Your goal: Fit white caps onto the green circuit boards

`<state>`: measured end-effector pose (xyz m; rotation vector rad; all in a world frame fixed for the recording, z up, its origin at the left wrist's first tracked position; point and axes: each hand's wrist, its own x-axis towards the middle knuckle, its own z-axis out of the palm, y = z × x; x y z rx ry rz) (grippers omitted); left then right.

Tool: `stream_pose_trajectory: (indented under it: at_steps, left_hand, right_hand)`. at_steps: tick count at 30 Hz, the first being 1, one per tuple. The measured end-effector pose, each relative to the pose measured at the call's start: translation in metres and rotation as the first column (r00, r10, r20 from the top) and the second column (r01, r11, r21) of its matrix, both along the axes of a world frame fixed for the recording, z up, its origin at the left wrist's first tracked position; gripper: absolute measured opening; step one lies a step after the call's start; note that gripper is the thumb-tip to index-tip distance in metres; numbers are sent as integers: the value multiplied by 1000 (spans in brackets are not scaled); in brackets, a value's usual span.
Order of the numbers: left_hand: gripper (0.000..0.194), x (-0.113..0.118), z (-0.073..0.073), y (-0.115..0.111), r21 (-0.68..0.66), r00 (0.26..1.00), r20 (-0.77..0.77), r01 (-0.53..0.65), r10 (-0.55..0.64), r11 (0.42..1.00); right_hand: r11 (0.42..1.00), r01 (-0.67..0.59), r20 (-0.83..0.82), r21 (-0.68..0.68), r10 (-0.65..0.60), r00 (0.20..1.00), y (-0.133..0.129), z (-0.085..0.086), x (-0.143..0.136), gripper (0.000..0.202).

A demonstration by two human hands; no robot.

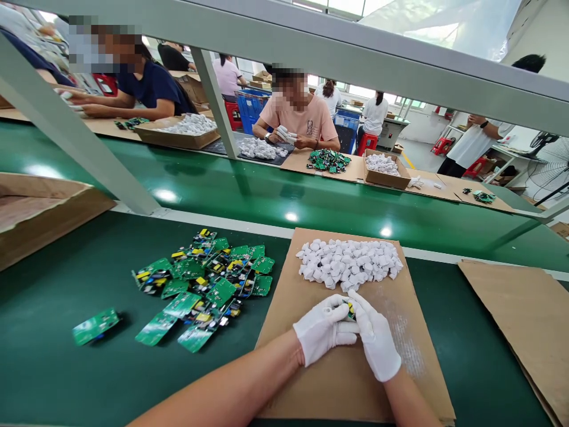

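My left hand [326,328] and my right hand [372,338], both in white gloves, meet over a cardboard sheet [306,388]. Between their fingers is a small circuit board [351,309] with a yellow part on it; the gloves cover most of it. Both hands are closed around this board. Just beyond the fingertips lies a heap of small white pieces [349,261], too small to name, on the same cardboard. To the left, a pile of green circuit boards [204,284] with yellow, black and blue parts spreads over the green mat. One single circuit board [96,326] lies apart from the pile.
A shallow cardboard box [48,219] stands at the left, and another cardboard sheet [524,320] lies at the right. A metal frame post [80,118] slants down to the table edge. Across the green belt [249,196], people handle white pieces and boards.
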<state>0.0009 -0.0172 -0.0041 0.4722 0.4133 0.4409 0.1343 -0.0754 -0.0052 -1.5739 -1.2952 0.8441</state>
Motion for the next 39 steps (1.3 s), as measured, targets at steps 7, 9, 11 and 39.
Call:
stream_pose_trajectory:
  at_steps: [7,9,11,39]
  left_hand:
    - [22,0,7,0,22,999,14,42,-42,999]
    - [24,0,6,-1,33,998,-15,54,-54,998]
    - [27,0,4,-2,30,998,-57,36,-35,999]
    - [50,1,6,4,134,983,-166,102,-79,986]
  right_hand:
    - [998,-56,-190,19,59,980,-1,-5,9,53]
    - [999,-34,-196,-13,30,980,0,-4,9,53]
    - [999,-29,-186,-45,20,982,1,-4,9,50]
    - [997,25,-135,-71,-34,990,0,7,-2,45]
